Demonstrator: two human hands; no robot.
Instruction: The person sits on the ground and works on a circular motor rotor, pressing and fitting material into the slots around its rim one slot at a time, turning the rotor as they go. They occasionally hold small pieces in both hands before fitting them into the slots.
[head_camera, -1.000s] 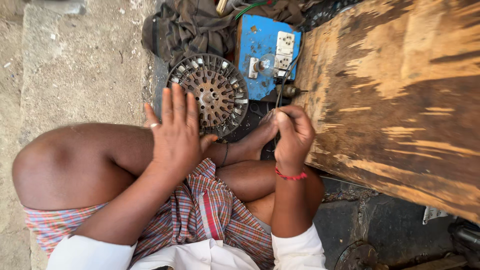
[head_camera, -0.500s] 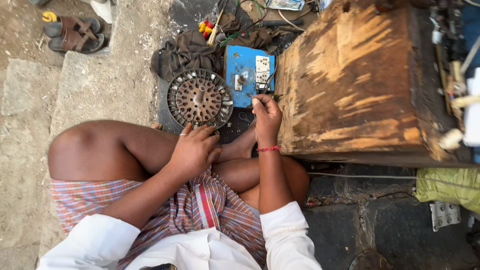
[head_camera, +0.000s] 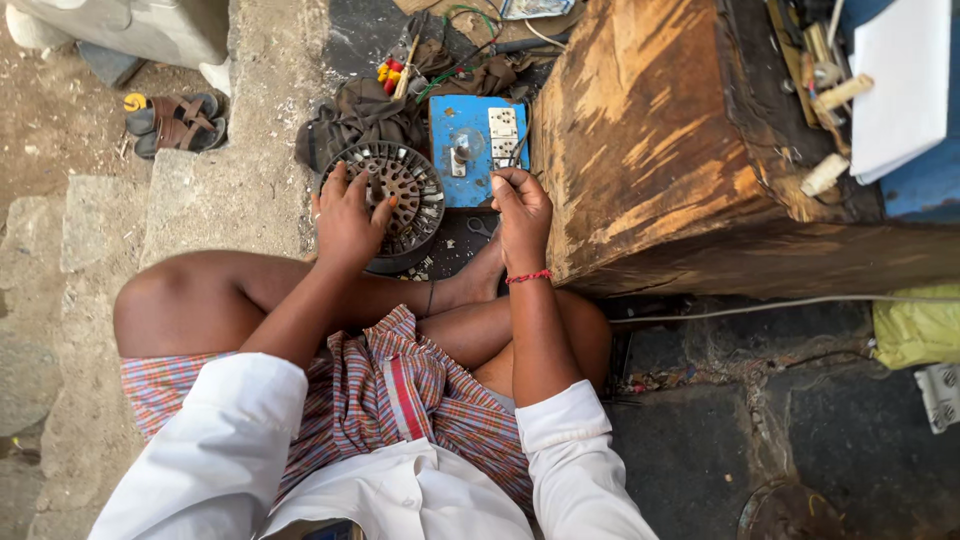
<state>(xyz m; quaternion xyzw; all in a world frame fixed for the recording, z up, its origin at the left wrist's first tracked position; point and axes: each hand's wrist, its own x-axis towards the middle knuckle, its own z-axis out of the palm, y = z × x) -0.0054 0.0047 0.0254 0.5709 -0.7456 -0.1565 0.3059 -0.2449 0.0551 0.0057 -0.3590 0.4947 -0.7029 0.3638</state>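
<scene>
Left hand moved up onto slotted round stator, fingers spread on it; right hand pinches thin wire at blue switchboard; slots look unwound.

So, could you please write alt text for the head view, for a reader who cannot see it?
Seen from above, a person sits cross-legged on the ground, left hand resting on a round slotted metal core, right hand pinching a thin tool or wire by a blue switchboard. A worn wooden bench stands to the right, sandals at upper left.
</scene>
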